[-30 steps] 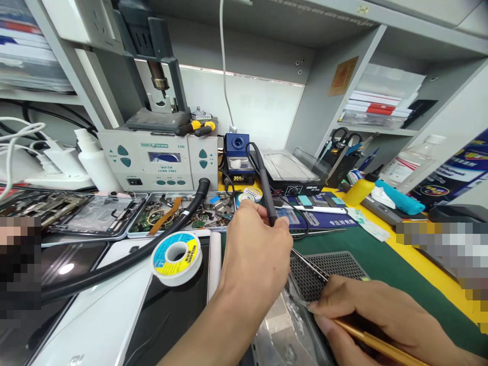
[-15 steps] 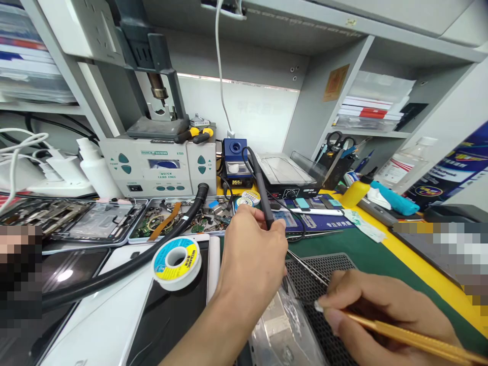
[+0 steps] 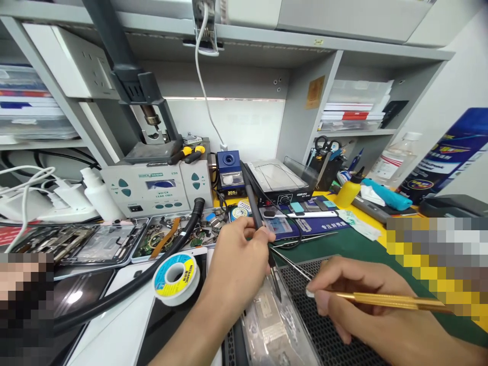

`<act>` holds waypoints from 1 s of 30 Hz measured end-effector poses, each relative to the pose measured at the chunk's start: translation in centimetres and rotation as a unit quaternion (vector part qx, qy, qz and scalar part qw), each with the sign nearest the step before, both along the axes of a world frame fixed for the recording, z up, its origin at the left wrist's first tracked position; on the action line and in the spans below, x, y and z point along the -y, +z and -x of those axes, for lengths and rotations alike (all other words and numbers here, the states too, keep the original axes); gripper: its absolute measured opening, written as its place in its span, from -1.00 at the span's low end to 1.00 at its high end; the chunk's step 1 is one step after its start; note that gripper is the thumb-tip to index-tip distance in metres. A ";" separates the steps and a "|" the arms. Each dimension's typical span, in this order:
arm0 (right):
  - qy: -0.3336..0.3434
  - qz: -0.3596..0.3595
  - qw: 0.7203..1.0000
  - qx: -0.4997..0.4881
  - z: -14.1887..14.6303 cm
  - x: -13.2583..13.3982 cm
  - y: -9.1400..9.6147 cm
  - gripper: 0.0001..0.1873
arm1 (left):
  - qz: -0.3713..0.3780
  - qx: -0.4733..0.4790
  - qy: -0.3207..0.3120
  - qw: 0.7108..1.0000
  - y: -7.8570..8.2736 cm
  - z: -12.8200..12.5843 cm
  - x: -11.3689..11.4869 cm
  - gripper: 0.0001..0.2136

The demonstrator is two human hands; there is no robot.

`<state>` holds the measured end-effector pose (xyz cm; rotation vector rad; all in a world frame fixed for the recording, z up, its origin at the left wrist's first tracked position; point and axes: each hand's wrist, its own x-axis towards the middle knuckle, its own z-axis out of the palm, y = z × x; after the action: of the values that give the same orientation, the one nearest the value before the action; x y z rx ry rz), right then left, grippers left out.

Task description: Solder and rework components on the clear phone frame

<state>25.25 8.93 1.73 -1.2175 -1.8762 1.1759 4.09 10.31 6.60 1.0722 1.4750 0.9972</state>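
My left hand (image 3: 238, 251) is closed round the black handle of a soldering iron (image 3: 254, 206). Its pointed dark tip slants down over a metal part (image 3: 267, 320) in clear plastic; whether they touch I cannot tell. To the right, my right hand (image 3: 366, 300) grips a gold, knurled, pen-shaped tool (image 3: 396, 301). A small white piece (image 3: 310, 293) shows at these fingertips. Thin silver tweezers (image 3: 292, 263) reach towards that hand; its fingers hide their near end. Under the right hand is a black perforated mat (image 3: 305, 317). A solder wire spool (image 3: 177, 279) sits left of my left forearm.
Behind are a hot air station (image 3: 160, 190), a blue soldering station (image 3: 230, 168) and a flat heating plate (image 3: 276, 178). A thick black hose (image 3: 152, 269) crosses the left side. A tray of circuit parts (image 3: 160, 236) and a yellow bottle (image 3: 347, 190) stand nearby.
The camera view has tilted up a little. My left hand has turned the soldering iron so its tip now shows below the hand. The gold tool lies nearer to level in my right hand.
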 end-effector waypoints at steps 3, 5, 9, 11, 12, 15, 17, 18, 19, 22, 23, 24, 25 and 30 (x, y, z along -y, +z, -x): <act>-0.008 -0.062 0.996 0.069 0.0 0.5 -0.3 -0.92 | 0.003 0.001 0.004 1.000 0.1 0.0 -0.1 -0.86; -0.008 -0.114 0.989 0.094 0.3 0.8 -0.3 -0.95 | 0.002 0.001 0.004 1.000 0.0 0.1 -0.1 -0.87; 0.032 -0.215 0.972 0.088 0.9 0.9 -0.2 -0.87 | -0.003 -0.005 -0.003 1.000 -0.4 0.2 -0.2 -0.87; 0.029 -0.234 0.967 0.096 0.8 0.9 -0.4 -0.89 | -0.003 -0.013 -0.009 1.000 -0.6 0.2 -0.2 -0.86; 0.028 -0.231 0.967 0.107 0.6 0.8 -0.6 -0.90 | -0.002 -0.017 -0.012 1.000 -0.6 0.3 -0.2 -0.85; 0.053 -0.157 0.977 0.133 0.1 0.4 -0.8 -0.87 | 0.000 -0.026 -0.016 1.000 -0.7 0.3 -0.3 -0.82; 0.068 -0.099 0.984 0.134 0.0 0.1 -0.8 -0.84 | 0.002 -0.029 -0.017 0.999 -0.7 0.3 -0.3 -0.81; 0.070 -0.086 0.985 0.133 -0.1 0.0 -0.8 -0.83 | 0.003 -0.030 -0.018 0.999 -0.7 0.3 -0.3 -0.81; 0.066 -0.084 0.985 0.133 -0.1 -0.1 -0.8 -0.82 | 0.002 -0.030 -0.020 0.999 -0.8 0.3 -0.3 -0.81; 0.058 -0.098 0.985 0.133 -0.1 -0.3 -0.8 -0.83 | 0.001 -0.027 -0.023 0.999 -0.8 0.4 -0.2 -0.81; 0.056 -0.099 0.985 0.130 0.0 -0.3 -0.8 -0.83 | 0.001 -0.027 -0.023 0.999 -0.9 0.4 -0.2 -0.81; 0.057 -0.095 0.986 0.126 0.0 -0.4 -0.8 -0.84 | 0.001 -0.027 -0.022 0.999 -0.9 0.4 -0.2 -0.81; 0.057 -0.091 0.987 0.120 0.0 -0.4 -0.9 -0.84 | 0.003 -0.027 -0.021 0.999 -0.9 0.4 -0.2 -0.81; 0.053 -0.075 0.990 0.106 0.1 -0.3 -1.0 -0.86 | 0.009 -0.025 -0.018 1.000 -1.0 0.3 -0.3 -0.81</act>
<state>25.10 9.21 0.75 -1.2114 -2.1688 0.9699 3.78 10.66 5.56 1.1139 1.4969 0.9377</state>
